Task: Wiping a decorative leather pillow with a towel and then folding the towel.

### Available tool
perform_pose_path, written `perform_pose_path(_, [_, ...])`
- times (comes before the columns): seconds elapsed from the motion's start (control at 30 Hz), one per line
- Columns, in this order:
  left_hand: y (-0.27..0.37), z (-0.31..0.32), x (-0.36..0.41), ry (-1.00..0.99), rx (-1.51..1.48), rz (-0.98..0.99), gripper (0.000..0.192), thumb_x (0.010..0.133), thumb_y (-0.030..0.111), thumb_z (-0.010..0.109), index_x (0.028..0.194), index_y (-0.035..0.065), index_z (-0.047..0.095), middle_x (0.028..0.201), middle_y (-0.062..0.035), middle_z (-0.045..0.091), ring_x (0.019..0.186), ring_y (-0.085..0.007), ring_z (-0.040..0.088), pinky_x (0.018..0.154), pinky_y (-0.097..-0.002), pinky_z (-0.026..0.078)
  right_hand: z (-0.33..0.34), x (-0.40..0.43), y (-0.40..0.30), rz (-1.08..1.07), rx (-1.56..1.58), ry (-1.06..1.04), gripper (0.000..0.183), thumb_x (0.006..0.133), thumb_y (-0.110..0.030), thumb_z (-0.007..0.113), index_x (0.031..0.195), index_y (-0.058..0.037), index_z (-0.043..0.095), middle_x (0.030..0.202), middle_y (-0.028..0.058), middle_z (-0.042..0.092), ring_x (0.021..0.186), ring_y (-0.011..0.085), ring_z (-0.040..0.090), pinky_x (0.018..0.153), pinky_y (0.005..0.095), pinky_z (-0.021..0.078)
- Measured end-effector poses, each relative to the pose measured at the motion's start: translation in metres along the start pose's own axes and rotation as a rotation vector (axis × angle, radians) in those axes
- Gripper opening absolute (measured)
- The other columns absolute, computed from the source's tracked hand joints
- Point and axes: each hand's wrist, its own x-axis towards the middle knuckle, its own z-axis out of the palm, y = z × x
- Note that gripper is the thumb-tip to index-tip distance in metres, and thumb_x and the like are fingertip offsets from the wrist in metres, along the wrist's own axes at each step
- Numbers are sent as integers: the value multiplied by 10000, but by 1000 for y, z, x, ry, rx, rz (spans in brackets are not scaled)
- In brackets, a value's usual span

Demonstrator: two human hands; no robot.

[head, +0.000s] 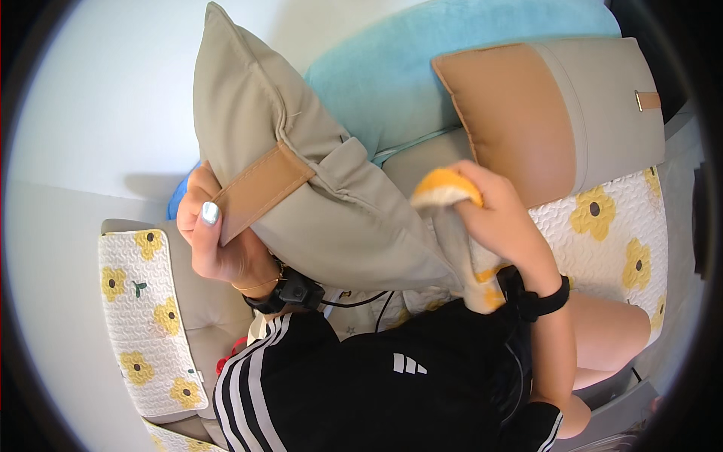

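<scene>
My left hand grips the tan strap on a beige cushion, which stands tilted on its edge in front of me. My right hand is closed around a bunched orange-and-white cloth, close to the right side of the cushion. Part of the cloth hangs down below the hand, near the black wrist strap; it looks slightly blurred. Another black strap with a small device is on my left wrist.
A tan-and-beige cushion leans at the right, before a large light-blue plush cushion. Flower-patterned quilted covers lie on the sofa at both sides. A black cable runs near my left wrist. A pale wall stands at the left.
</scene>
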Motion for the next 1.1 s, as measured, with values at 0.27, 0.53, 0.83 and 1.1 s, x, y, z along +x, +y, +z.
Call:
perform_pose_path(0.27, [-10, -2, 1, -35, 48, -5, 263, 785, 113, 534, 581, 86, 370, 661, -17, 381, 673, -138, 342, 672, -296, 283, 3, 2, -40, 126, 647, 77, 337, 960, -240, 562, 1170, 17, 616, 943, 18, 644, 881, 85, 541, 801, 250, 444])
perform_pose_path(0.53, [2, 1, 0, -155, 487, 29, 197, 865, 108, 541, 689, 48, 472, 730, -8, 401, 725, -106, 371, 707, -253, 304, 14, -9, -47, 216, 871, -61, 335, 988, -324, 541, 1024, -7, 643, 706, -72, 499, 670, 16, 410, 591, 218, 343])
perform_pose_path(0.83, [61, 26, 19, -408, 1029, -49, 301, 781, -4, 649, 1081, 25, 649, 970, -43, 415, 826, -139, 388, 760, -253, 343, 19, -26, -71, 126, 731, -60, 242, 933, -206, 584, 878, 28, 619, 688, 14, 547, 629, 89, 469, 565, 283, 377])
perform_pose_path(1.1, [90, 61, 69, -1128, 1253, 476, 305, 787, 183, 701, 1055, 37, 698, 1239, -144, 575, 1235, -269, 491, 1066, -460, 307, 32, -41, -89, -323, 333, 136, 400, 778, -80, 679, 1147, 57, 609, 1001, 188, 674, 820, 299, 659, 748, 307, 504])
